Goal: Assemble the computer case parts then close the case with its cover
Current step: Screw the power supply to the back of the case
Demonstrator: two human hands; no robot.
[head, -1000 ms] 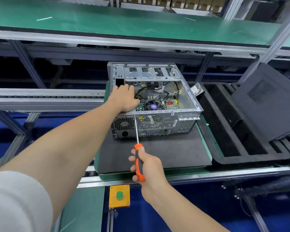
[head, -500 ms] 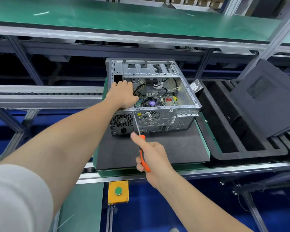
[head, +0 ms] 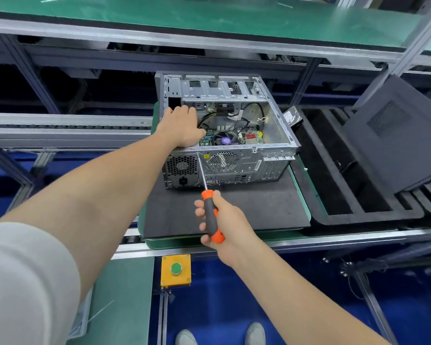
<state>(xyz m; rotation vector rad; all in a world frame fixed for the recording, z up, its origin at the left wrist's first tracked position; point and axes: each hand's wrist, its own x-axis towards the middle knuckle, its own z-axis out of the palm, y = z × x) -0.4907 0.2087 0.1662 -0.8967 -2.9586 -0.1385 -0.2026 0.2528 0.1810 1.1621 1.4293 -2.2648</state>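
left hand (head: 182, 128) flat, fingers relaxed, atop uncovered silver metal computer case (head: 234, 168), bracing it | right hand (head: 224, 220) grip clamped on orange-grey screwdriver (head: 210, 217), tip at case rear, likely seating screw

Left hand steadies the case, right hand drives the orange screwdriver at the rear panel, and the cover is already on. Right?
No: in the head view the cover is off, leaning in the black tray right of the open case. Left hand on it and right hand gripping the screwdriver are as you say.
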